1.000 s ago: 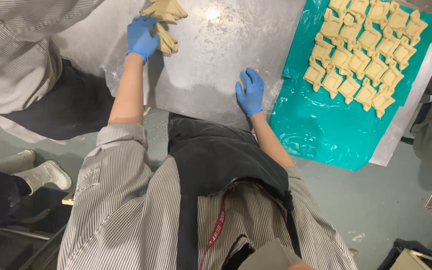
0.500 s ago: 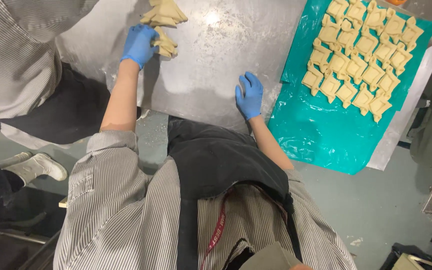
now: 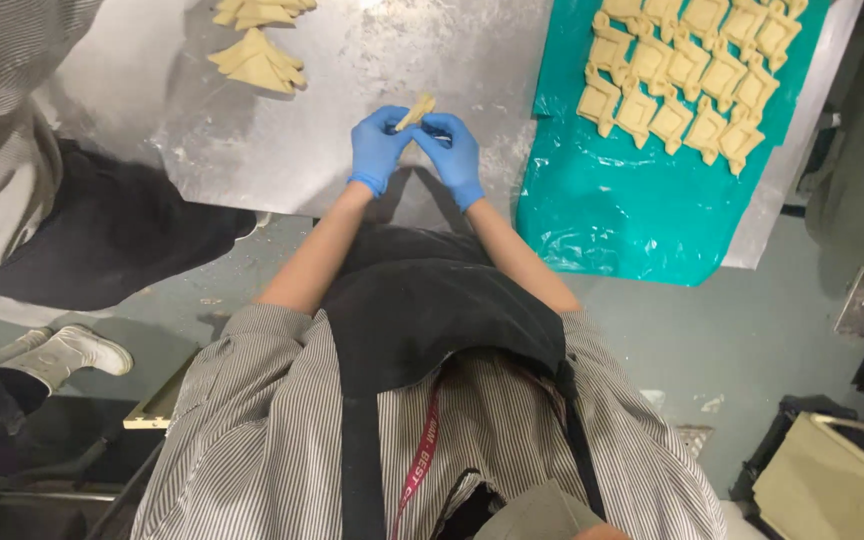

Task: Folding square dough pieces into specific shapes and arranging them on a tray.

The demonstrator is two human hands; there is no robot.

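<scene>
While both hands were apart a moment ago, the left one out at the dough pile and the right one lying flat on the bare metal, they have now come together over the near edge of the surface (image 3: 282, 150). The left hand (image 3: 377, 148) and the right hand (image 3: 455, 155), both in blue gloves, pinch one small piece of dough (image 3: 415, 110) between their fingertips; the piece stands tilted, lifted just above the metal, with its upper end poking out above the gloves. Neither hand lies flat any more.

The pile of folded dough pieces (image 3: 252, 60) that the left hand was touching lies untouched near the far left part of the surface, well apart from the hands, with a second heap of dough (image 3: 262, 12) just beyond it at the top edge of the view. To the right, the teal plastic sheet (image 3: 612, 210) covers the right end of the surface, and the rows of shaped pastries (image 3: 692, 75) sit on its far half, as before; its near half is bare and wrinkled.

Another person in a striped shirt and dark apron (image 3: 82, 230) stands at the left corner of the surface, just beside the left arm.
</scene>
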